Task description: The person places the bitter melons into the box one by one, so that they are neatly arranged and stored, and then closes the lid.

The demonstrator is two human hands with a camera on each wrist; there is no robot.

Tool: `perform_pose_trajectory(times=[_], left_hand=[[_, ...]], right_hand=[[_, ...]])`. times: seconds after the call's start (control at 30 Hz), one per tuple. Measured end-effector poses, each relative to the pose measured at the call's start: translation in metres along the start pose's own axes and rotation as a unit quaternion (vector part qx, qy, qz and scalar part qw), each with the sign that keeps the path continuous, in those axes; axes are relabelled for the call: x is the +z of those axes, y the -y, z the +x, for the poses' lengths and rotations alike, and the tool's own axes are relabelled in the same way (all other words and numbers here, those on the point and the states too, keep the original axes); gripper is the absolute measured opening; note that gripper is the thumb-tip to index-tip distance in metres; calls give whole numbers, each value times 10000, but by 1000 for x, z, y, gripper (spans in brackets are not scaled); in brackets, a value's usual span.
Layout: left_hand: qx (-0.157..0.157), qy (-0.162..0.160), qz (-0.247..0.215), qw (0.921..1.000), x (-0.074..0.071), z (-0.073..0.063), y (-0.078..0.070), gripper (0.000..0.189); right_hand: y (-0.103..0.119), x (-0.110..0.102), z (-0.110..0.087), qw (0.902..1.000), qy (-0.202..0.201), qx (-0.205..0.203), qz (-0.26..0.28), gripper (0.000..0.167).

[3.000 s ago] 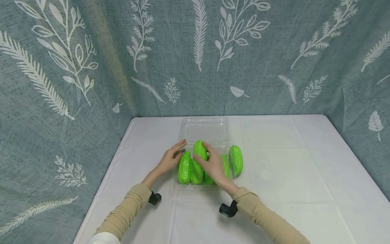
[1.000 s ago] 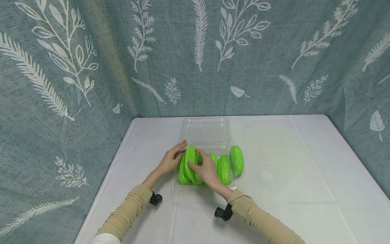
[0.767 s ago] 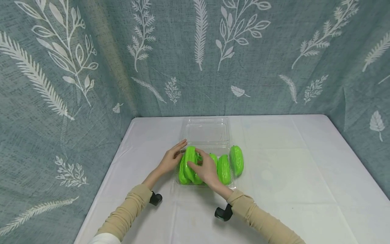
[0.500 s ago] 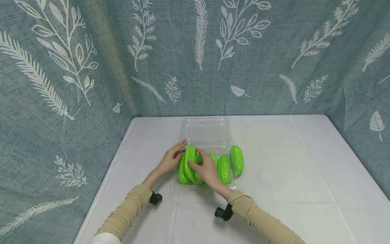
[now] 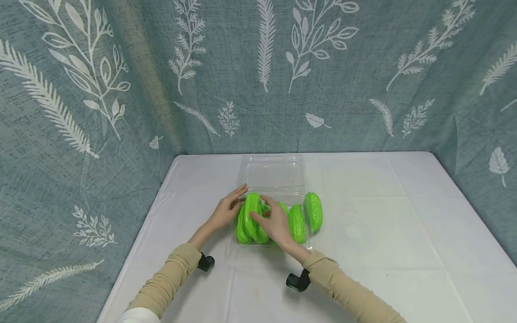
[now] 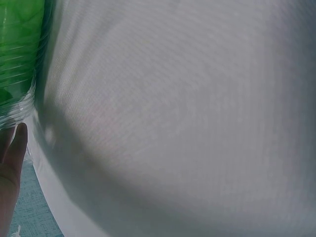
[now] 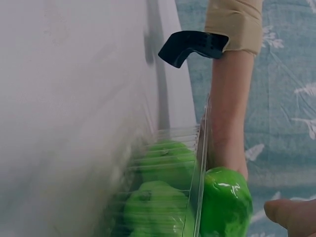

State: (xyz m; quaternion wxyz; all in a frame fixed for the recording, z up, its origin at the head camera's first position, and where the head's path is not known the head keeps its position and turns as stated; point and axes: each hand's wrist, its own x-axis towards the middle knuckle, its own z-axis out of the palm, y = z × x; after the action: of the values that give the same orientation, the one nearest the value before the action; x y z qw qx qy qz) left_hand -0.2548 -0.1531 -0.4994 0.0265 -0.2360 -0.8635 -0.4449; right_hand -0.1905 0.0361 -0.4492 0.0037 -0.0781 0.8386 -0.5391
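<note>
A clear plastic clamshell box (image 5: 278, 196) lies with its lid (image 5: 274, 172) folded back, its base holding several glossy green, long, ridged vegetables. One such vegetable (image 5: 252, 217) lies on top of the others at the box's left end. Beside it is my right hand (image 5: 276, 222), thumb and fingers spread. The thumb (image 7: 284, 210) stands a small gap off the upper vegetable (image 7: 226, 205) in the right wrist view. My left hand (image 5: 224, 213) rests at the box's left side with fingers extended; a fingertip (image 6: 19, 133) meets the ribbed wall in the left wrist view.
Another green vegetable (image 5: 313, 212) lies on the white tablecloth (image 5: 375, 224), just right of the box. A patterned blue-green curtain (image 5: 242, 112) hangs behind and to both sides of the table. Black wrist cameras (image 5: 298, 281) hang under both forearms.
My right hand carried a green vegetable left and laid it over those at the left end. Its fingers have since eased slightly right, away from it. The left hand has stayed put.
</note>
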Motion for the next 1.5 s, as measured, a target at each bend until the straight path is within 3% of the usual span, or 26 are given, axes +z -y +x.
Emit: perform_pose_trajectory(times=[0.4, 0.6, 0.87, 1.2, 1.5], left_hand=[[41, -32, 57, 10000, 1, 0, -3, 47], [15, -36, -134, 9999, 1, 0, -6, 48], [-143, -20, -125, 9998, 0, 0, -9, 47], [-78, -24, -137, 9999, 0, 0, -9, 47], [-115, -51, -158, 9998, 1, 1, -6, 46]], right_hand=[[-3, -9, 0, 9999, -52, -97, 110, 60], [-3, -19, 1, 9998, -86, -18, 172, 60], [-2, -39, 0, 9997, -131, 105, 163, 60], [-10, -66, 2, 9990, -283, 313, 126, 62], [-21, -99, 7, 9958, -662, 465, -431, 62]])
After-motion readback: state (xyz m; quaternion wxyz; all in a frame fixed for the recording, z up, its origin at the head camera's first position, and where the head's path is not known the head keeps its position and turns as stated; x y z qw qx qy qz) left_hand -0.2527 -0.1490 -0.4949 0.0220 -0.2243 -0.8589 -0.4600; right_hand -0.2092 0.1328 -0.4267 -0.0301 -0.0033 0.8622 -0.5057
